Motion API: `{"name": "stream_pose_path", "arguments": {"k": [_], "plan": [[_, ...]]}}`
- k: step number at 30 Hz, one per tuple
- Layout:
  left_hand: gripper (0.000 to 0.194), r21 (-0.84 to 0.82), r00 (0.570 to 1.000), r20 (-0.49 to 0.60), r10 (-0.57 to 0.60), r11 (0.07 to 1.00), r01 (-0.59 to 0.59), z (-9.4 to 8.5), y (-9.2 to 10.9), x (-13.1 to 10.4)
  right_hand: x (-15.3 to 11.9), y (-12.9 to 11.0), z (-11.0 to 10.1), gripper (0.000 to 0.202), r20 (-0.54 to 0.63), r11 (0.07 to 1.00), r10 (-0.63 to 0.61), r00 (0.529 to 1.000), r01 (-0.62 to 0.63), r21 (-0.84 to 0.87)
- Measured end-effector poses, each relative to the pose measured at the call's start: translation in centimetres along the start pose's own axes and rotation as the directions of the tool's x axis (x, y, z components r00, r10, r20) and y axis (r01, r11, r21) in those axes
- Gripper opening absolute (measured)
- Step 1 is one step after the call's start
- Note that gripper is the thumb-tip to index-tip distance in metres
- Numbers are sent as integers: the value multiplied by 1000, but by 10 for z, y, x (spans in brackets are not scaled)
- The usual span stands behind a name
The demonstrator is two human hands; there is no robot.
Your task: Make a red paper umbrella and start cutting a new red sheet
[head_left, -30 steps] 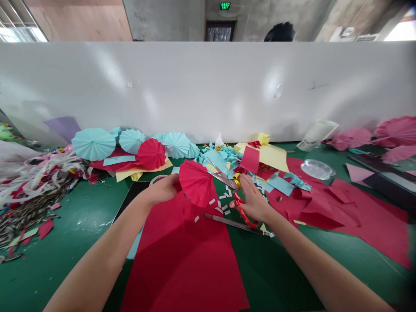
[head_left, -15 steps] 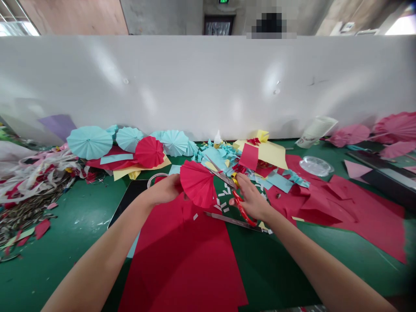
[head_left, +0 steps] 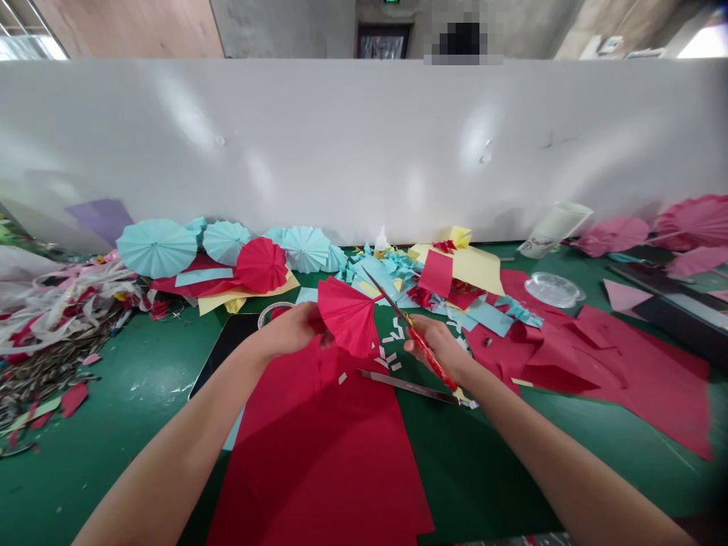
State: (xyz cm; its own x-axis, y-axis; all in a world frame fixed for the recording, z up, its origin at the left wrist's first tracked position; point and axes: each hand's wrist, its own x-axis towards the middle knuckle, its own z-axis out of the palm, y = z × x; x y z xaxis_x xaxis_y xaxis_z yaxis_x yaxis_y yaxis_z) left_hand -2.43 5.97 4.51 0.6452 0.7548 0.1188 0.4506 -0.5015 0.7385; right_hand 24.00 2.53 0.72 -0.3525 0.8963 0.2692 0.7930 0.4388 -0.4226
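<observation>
Pleated red paper (head_left: 348,318) is pinched in the left hand (head_left: 296,327); the right hand (head_left: 439,345) grips scissors (head_left: 405,317), blades at its corner. Likely trimming; another snip needs steady pleats. Below: a red sheet (head_left: 318,455), mid-tabletop (head_left: 136,379), reaching the near edge.

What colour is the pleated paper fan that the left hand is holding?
Red; the pleated paper fan shows best in the head view.

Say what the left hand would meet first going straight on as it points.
Beyond its red pleated paper fan, the left hand would likely first meet the scissors in the right hand; depth is unclear.
</observation>
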Motion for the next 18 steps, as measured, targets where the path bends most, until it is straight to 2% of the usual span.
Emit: {"name": "stream_pose_path", "arguments": {"k": [3,6,9,13,18], "plan": [[17,-46,1000,0,-4,999,4,-1,0,1,2,4,-1,35,-68,991,124,990,-128,-50],[18,-97,1000,-8,-19,995,18,-2,4,1,4,11,-3,37,-172,948,264,949,-288,-134],[17,-144,998,-47,-47,989,40,1,9,1,5,19,-5,37,-257,896,312,914,-373,-239],[15,-187,992,-102,-67,981,47,7,8,2,4,24,-3,40,-272,849,288,918,-376,-371],[20,-219,990,-139,-36,976,5,11,1,5,2,27,0,46,-200,821,240,950,-308,-480]]}}
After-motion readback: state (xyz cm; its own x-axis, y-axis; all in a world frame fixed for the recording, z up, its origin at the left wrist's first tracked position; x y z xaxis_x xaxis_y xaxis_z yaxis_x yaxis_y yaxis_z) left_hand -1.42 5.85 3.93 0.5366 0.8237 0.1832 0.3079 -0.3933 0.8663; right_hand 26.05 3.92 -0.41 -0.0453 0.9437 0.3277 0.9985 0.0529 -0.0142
